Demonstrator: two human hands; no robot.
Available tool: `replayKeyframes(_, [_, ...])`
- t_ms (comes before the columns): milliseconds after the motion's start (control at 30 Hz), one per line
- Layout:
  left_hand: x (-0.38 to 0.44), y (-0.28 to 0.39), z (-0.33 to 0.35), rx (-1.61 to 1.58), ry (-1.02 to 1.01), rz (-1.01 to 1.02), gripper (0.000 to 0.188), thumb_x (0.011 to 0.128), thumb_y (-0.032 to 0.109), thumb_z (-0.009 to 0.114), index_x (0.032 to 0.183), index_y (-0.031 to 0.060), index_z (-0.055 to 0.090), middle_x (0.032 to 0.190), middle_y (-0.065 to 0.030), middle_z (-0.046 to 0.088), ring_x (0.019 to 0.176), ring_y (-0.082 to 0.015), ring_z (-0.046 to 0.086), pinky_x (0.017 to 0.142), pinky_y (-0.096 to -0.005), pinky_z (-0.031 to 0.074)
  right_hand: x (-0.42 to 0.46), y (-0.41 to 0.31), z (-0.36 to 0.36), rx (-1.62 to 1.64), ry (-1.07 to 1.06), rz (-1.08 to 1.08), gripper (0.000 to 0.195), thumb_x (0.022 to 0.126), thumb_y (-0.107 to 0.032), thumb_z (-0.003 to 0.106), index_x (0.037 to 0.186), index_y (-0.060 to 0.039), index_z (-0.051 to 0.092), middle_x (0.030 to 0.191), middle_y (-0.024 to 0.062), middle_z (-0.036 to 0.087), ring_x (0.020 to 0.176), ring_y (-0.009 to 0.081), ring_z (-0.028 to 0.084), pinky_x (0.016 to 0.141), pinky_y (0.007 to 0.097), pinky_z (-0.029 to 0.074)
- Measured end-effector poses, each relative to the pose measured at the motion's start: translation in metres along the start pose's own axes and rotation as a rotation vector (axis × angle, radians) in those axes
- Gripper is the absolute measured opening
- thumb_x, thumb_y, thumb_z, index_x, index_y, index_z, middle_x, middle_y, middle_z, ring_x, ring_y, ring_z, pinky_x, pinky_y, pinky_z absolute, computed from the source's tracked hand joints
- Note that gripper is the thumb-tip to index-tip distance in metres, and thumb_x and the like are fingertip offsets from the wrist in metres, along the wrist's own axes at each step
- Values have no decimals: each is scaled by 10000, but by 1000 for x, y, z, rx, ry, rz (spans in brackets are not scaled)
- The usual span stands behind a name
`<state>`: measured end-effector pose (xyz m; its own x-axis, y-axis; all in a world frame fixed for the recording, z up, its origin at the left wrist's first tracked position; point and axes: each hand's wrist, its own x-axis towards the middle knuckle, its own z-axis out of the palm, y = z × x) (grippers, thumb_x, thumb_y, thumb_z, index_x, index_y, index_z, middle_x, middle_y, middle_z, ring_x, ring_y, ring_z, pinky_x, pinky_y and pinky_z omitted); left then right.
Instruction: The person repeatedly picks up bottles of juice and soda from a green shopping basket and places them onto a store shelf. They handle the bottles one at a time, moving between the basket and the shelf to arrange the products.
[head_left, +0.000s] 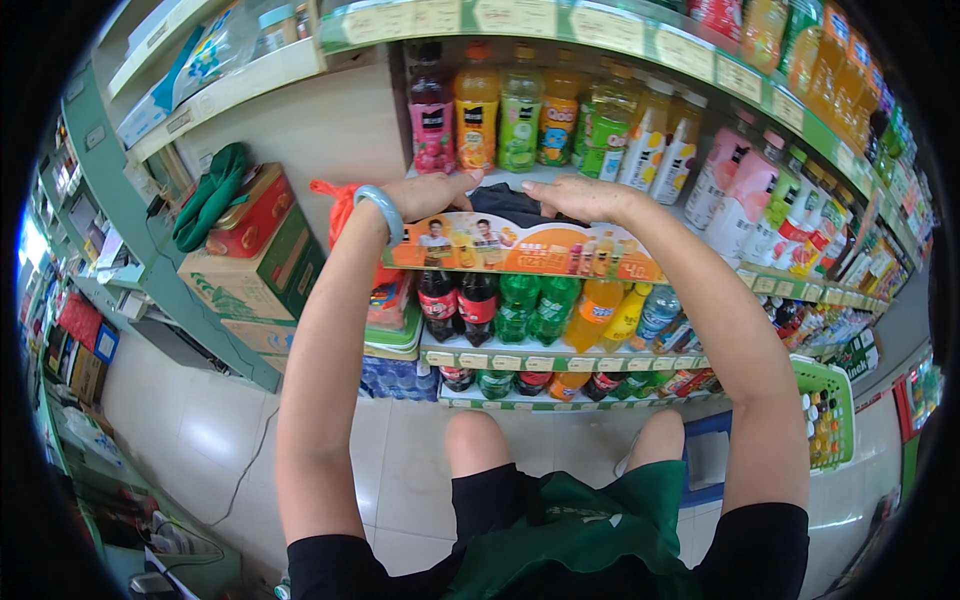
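Both arms reach forward to a shelf of bottled drinks. Between the hands lies a dark cloth (514, 202), bunched behind an orange printed promotional strip (517, 247) on the shelf's front edge. My left hand (427, 196), with a pale bangle (380, 214) at the wrist, grips the cloth's left end. At its right end my right hand (581, 198) pinches the cloth, some fingers hidden. Just behind stand a pink-labelled drink bottle (433, 124), an orange juice bottle (477, 120) and a green-labelled bottle (520, 120).
Lower shelves hold cola bottles (477, 304) and green soda bottles (555, 307). Cardboard boxes (240, 277) and a red plastic bag (334, 202) are at the left. A blue stool (705, 495) and a green basket (836, 420) of bottles stand at the right. A cable (255, 457) crosses the floor.
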<state>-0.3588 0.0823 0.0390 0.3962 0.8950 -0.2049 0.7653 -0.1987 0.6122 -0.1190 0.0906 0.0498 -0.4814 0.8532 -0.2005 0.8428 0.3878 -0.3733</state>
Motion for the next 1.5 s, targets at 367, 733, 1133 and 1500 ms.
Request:
replayKeyframes(367, [52, 76, 59, 293, 263, 391, 346, 853, 304, 592, 937, -31, 605, 781, -175, 629, 749, -268, 598, 688, -361, 459, -51, 83, 7, 222, 437, 86, 488, 733, -416, 636, 902, 40, 670, 920, 230, 651, 857, 349, 613, 754, 385, 475])
replayKeyframes(733, [-23, 96, 181, 312, 1265, 991, 293, 650, -42, 623, 926, 10, 542, 968, -145, 592, 830, -324, 564, 744, -398, 465, -129, 50, 103, -229, 1327, -773, 299, 574, -92, 699, 830, -17, 566, 1079, 134, 518, 902, 309, 546, 770, 368, 476])
replayKeyframes(1133, [66, 167, 271, 631, 989, 921, 293, 717, 80, 543, 1003, 21, 567, 937, -91, 560, 821, -235, 547, 692, -337, 472, -171, 197, 120, -434, 1329, -341, 234, 631, -42, 617, 862, -2, 617, 1098, 113, 578, 945, 271, 573, 794, 337, 502])
replayKeyframes(1500, [50, 250, 364, -189, 256, 748, 166, 827, 103, 614, 936, -18, 581, 786, -223, 607, 709, -389, 591, 626, -400, 468, -324, 238, 137, 291, 1212, 439, 180, 730, -33, 618, 910, -43, 625, 991, 86, 624, 929, 244, 541, 822, 336, 444])
